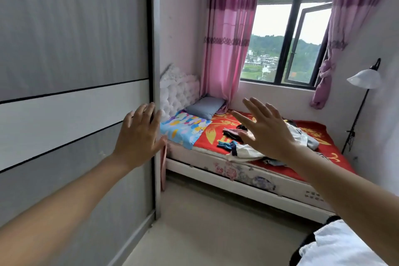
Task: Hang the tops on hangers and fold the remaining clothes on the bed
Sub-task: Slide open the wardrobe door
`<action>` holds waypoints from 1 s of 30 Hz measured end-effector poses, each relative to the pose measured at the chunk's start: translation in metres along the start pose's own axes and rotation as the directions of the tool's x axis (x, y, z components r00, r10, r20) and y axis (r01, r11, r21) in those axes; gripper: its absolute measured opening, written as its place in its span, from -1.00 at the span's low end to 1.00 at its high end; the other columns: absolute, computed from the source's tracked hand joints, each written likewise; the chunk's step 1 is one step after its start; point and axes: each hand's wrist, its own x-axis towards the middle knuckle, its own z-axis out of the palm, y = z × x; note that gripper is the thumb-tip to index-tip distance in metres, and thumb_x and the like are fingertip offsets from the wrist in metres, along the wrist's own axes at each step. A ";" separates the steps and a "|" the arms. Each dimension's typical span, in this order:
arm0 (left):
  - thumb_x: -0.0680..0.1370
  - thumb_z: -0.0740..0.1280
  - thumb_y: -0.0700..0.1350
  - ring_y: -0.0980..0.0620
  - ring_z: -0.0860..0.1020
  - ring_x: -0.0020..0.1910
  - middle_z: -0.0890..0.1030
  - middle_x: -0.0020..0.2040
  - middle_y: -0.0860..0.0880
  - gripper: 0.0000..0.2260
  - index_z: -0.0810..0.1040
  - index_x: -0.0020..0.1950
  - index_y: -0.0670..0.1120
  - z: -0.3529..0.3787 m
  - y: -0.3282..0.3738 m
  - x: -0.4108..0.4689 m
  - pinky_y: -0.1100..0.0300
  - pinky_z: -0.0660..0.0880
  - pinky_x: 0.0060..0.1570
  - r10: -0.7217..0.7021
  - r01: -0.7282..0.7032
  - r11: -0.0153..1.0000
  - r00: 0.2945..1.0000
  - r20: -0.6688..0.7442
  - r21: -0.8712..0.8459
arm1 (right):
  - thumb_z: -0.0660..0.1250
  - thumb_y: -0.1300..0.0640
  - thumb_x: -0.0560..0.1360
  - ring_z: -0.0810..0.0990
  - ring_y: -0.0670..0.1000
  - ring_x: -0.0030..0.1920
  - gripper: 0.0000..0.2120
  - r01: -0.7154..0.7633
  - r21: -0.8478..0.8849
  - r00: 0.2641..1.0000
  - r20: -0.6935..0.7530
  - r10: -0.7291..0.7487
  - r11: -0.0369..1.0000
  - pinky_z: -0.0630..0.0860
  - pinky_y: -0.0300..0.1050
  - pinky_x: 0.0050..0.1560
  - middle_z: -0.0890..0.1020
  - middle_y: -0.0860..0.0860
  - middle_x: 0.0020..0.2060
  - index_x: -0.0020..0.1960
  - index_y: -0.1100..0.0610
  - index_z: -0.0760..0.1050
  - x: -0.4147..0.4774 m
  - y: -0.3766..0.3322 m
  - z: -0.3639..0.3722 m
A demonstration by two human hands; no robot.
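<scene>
At 5 o'clock, nearest the camera, a fold of white fabric [336, 246] with a dark edge fills the corner. Two bare forearms reach forward from the lower edge. The left hand [138, 136], at 9 o'clock, has its fingers straight and slightly spread and grips nothing. It lies against the right edge of a grey sliding wardrobe door [64, 49], but it is not clear whether it presses on it. The right hand [265, 129], just past centre toward 3 o'clock, is raised in the air with its fingers fanned out and relaxed, holding nothing and touching nothing. Below the hands, at 6 o'clock, lies pale floor [205, 222]. Beyond it stands the bed [248, 175], with a floral mattress side and a white frame, running from centre toward 4 o'clock. A red blanket [213, 129] with yellow figures covers it. The clothes [246, 151] lie in a loose heap on the blanket, partly hidden behind the right hand. They include a white garment near the bed's front edge, a dark blue piece [226, 144] just left of it, pink and black pieces behind, and pale grey cloth toward 3 o'clock. At the head of the bed are a bright patterned blue cover [183, 128] and a grey pillow [205, 107], with a tufted white headboard [179, 88] behind them. Farther back, at 12 o'clock, hangs a pink curtain [226, 39]. A dark-framed window [287, 28] at 1 o'clock has one pane swung open, showing hills and buildings. A purple curtain [345, 17] is tied back at 2 o'clock. A floor lamp [364, 76] with a white shade stands by the wall at 3 o'clock.
</scene>
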 end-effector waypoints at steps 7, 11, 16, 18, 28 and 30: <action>0.54 0.02 0.15 -0.21 0.33 0.25 0.48 0.26 -0.29 -0.49 0.36 0.28 -0.21 0.123 0.056 0.075 -0.13 0.29 0.14 0.092 -0.094 0.989 0.996 -0.019 -0.110 | 0.07 -0.10 0.43 0.54 0.24 0.21 -0.51 -0.078 -0.110 0.996 0.028 0.082 0.991 0.38 0.14 0.21 0.54 0.24 0.21 0.21 0.07 0.57 -0.019 0.065 0.088; 0.50 0.04 0.15 -0.20 0.31 0.25 0.48 0.27 -0.29 -0.49 0.32 0.28 -0.19 0.167 0.084 0.124 -0.16 0.45 0.07 0.095 -0.094 0.985 0.996 -0.001 -0.145 | 0.05 -0.12 0.44 0.53 0.24 0.22 -0.52 -0.127 -0.190 0.990 0.029 0.135 0.974 0.44 0.27 0.13 0.54 0.23 0.22 0.30 0.02 0.35 -0.027 0.113 0.131; 0.45 0.09 0.12 -0.20 0.30 0.24 0.49 0.26 -0.30 -0.48 0.32 0.28 -0.19 0.199 0.110 0.184 -0.19 0.48 0.02 0.064 -0.070 0.981 0.997 -0.039 -0.183 | 0.06 -0.11 0.43 0.53 0.24 0.22 -0.53 -0.166 -0.187 0.986 -0.009 0.168 0.968 0.42 0.29 0.14 0.54 0.23 0.22 0.30 0.02 0.30 -0.021 0.162 0.179; 0.45 0.11 0.10 -0.20 0.29 0.25 0.49 0.26 -0.30 -0.49 0.33 0.28 -0.19 0.213 0.114 0.199 -0.21 0.47 0.03 0.019 -0.032 0.977 0.998 -0.065 -0.210 | 0.06 -0.11 0.43 0.53 0.25 0.21 -0.52 -0.203 -0.164 0.979 -0.017 0.203 0.965 0.43 0.26 0.15 0.54 0.23 0.21 0.29 0.03 0.33 -0.012 0.177 0.202; 0.44 0.11 0.11 -0.20 0.28 0.25 0.47 0.27 -0.32 -0.46 0.33 0.30 -0.19 0.329 0.059 0.223 -0.25 0.45 0.04 -0.131 0.143 0.978 0.988 0.085 -0.154 | 0.08 -0.12 0.43 0.54 0.23 0.22 -0.54 -0.108 0.008 0.994 0.016 0.108 0.994 0.23 0.19 0.23 0.55 0.21 0.21 0.27 0.01 0.35 0.061 0.178 0.357; 0.44 0.10 0.10 -0.20 0.28 0.25 0.46 0.27 -0.33 -0.47 0.34 0.29 -0.21 0.351 0.037 0.229 -0.22 0.44 0.06 -0.173 0.182 0.976 0.981 0.082 -0.120 | 0.19 -0.13 0.40 0.55 0.23 0.20 -0.53 -0.052 0.024 0.999 0.000 0.052 0.998 0.39 0.23 0.20 0.56 0.22 0.19 0.25 0.02 0.47 0.091 0.175 0.394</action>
